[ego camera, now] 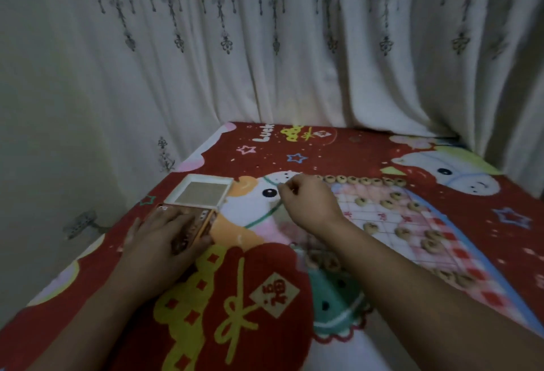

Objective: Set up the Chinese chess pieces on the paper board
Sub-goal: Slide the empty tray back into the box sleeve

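Shows left hand (159,235) flat on orange cardboard piece box (204,222) at 9 o'clock, right hand (309,200) curled, contents indiscernible, at 11 o'clock corner of pink gridded paper board (385,239); risks forearm (412,276) scattering round pale wooden pieces (361,201).

The blanket (368,146) is red with cartoons, the paper board (382,223) pink-checked, pieces (371,227) tan.
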{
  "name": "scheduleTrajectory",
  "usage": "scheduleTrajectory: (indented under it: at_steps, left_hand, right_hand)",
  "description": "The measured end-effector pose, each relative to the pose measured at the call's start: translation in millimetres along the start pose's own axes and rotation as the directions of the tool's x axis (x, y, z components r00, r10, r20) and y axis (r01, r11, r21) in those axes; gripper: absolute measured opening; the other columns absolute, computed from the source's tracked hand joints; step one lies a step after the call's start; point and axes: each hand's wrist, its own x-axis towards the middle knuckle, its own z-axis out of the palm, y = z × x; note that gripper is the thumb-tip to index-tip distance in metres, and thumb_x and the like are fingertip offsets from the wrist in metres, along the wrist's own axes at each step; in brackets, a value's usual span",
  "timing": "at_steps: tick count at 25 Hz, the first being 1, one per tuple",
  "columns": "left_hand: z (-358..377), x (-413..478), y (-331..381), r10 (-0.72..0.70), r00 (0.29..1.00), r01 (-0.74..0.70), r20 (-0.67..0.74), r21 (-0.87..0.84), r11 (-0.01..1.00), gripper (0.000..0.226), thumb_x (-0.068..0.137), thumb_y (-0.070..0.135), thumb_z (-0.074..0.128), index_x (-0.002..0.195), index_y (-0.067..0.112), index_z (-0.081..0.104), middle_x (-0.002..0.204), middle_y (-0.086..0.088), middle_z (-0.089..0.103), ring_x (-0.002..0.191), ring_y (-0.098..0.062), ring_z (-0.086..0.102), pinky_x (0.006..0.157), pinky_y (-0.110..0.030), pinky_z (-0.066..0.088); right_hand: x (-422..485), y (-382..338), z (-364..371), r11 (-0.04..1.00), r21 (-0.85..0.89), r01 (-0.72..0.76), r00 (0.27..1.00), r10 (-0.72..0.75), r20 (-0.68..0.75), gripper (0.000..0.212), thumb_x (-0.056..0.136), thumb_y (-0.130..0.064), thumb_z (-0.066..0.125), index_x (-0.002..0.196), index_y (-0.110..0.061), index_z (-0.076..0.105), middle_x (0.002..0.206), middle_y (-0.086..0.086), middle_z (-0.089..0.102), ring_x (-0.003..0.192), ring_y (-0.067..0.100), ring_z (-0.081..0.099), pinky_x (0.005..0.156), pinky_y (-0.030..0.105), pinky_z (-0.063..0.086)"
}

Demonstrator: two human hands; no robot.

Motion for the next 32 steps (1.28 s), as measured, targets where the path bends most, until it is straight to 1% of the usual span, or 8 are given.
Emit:
scheduleTrajectory:
  at_steps: [2, 5, 7, 12, 16, 18, 21, 32]
  left_hand:
    - [1, 2, 27, 0.057, 0.996, -0.061, -0.065, -0.062, 0.996, 0.072, 0.084, 0.072, 0.029, 0.134, 0.027, 0.056, 0.140, 0.002, 0.054, 0.128, -0.019, 0.046, 0.107, -0.041, 0.034]
    - [13, 3, 78, 0.088, 0.995, -0.094, -0.049, -0.148, 0.984, 0.059, 0.089, 0.054, 0.038, 0.133, 0.020, 0.058, 0.139, -0.001, 0.056, 0.129, -0.021, 0.048, 0.110, -0.039, 0.033]
    - [22, 6, 104, 0.091, 0.996, -0.088, -0.002, -0.238, 0.967, 0.053, 0.093, 0.047, 0.044, 0.134, 0.016, 0.057, 0.140, -0.004, 0.055, 0.129, -0.021, 0.048, 0.109, -0.035, 0.033]
    - [42, 11, 150, 0.025, 0.994, 0.011, 0.110, -0.321, 0.947, 0.047, 0.098, 0.039, 0.049, 0.138, 0.014, 0.052, 0.142, -0.005, 0.053, 0.126, -0.022, 0.052, 0.105, -0.032, 0.040]
    - [53, 11, 159, 0.025, 0.994, -0.001, 0.102, -0.222, 0.975, 0.042, 0.096, 0.037, 0.050, 0.129, 0.012, 0.060, 0.131, -0.010, 0.061, 0.117, -0.027, 0.058, 0.098, -0.034, 0.046]
    - [56, 8, 161, 0.029, 0.997, -0.017, 0.075, -0.148, 0.989, 0.042, 0.096, 0.038, 0.046, 0.124, 0.012, 0.063, 0.126, -0.011, 0.064, 0.114, -0.028, 0.058, 0.095, -0.036, 0.046]
    - [62, 5, 157, 0.051, 0.996, -0.050, 0.074, -0.021, 0.999, 0.043, 0.098, 0.041, 0.041, 0.131, 0.021, 0.058, 0.140, -0.006, 0.055, 0.128, -0.025, 0.049, 0.106, -0.040, 0.039]
    - [65, 4, 151, 0.049, 0.997, -0.049, 0.058, -0.004, 0.999, 0.041, 0.099, 0.037, 0.038, 0.135, 0.026, 0.055, 0.147, -0.002, 0.048, 0.135, -0.022, 0.042, 0.112, -0.043, 0.033]
  right_hand:
    - [-27, 19, -40, 0.999, -0.012, 0.037, 0.996, -0.037, -0.082, 0.031, 0.100, -0.027, 0.050, 0.073, -0.016, 0.062, 0.067, -0.003, 0.063, 0.060, 0.014, 0.056, 0.057, 0.030, 0.041]
    - [-63, 60, -94, 0.996, -0.076, 0.038, 0.983, -0.051, -0.178, 0.028, 0.101, -0.024, 0.050, 0.118, -0.015, 0.070, 0.112, 0.000, 0.072, 0.099, 0.018, 0.065, 0.081, 0.026, 0.046]
    - [-82, 89, -124, 0.988, -0.152, 0.000, 0.971, -0.036, -0.235, 0.033, 0.101, -0.022, 0.051, 0.129, -0.011, 0.065, 0.128, 0.007, 0.067, 0.117, 0.024, 0.061, 0.094, 0.028, 0.043]
    - [-134, 160, -172, 0.968, -0.195, -0.157, 0.958, 0.102, -0.267, 0.030, 0.100, -0.022, 0.052, 0.124, -0.008, 0.066, 0.122, 0.014, 0.069, 0.113, 0.032, 0.062, 0.089, 0.031, 0.042]
    - [-162, 194, -179, 0.936, -0.293, -0.195, 0.959, 0.120, -0.255, 0.027, 0.097, -0.035, 0.042, 0.088, -0.018, 0.061, 0.088, 0.004, 0.066, 0.087, 0.030, 0.063, 0.071, 0.031, 0.039]
    - [-172, 211, -179, 0.894, -0.391, -0.220, 0.963, 0.135, -0.235, 0.034, 0.097, -0.033, 0.044, 0.105, -0.010, 0.068, 0.107, 0.013, 0.070, 0.101, 0.034, 0.063, 0.085, 0.037, 0.048]
    - [-177, 228, -171, 0.807, -0.516, -0.288, 0.957, 0.235, -0.168, 0.054, 0.096, -0.043, 0.035, 0.133, -0.012, 0.061, 0.140, 0.012, 0.059, 0.128, 0.033, 0.053, 0.109, 0.047, 0.041]
    - [-178, 215, -175, 0.784, -0.515, -0.347, 0.936, 0.321, -0.142, 0.051, 0.100, -0.045, 0.039, 0.143, -0.021, 0.052, 0.153, 0.004, 0.046, 0.143, 0.026, 0.038, 0.119, 0.045, 0.029]
